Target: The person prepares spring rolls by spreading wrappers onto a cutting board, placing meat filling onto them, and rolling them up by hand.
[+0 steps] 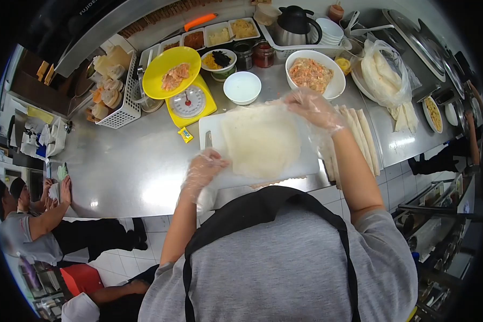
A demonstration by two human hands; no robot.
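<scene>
A thin, pale, translucent dough sheet [263, 142] lies on a white cutting board [208, 126] in front of me. My left hand [205, 165], in a clear plastic glove, has its fingers closed at the sheet's lower left edge. Also gloved, my right hand [312, 110] pinches the sheet's upper right corner, fingers curled. Just beyond that hand stands a white bowl of orange-pink minced filling [310, 74]. Long folded pale sheets [359, 142] lie to the right of the board, partly behind my right forearm.
A yellow kitchen scale [190, 104] carries a yellow dish [155, 59] with filling. A white bowl of liquid [242, 87] sits behind the board. White ingredient trays [218, 35] line the back. A plastic bag of dough [383, 72] lies right. Other people [32, 225] stand at left.
</scene>
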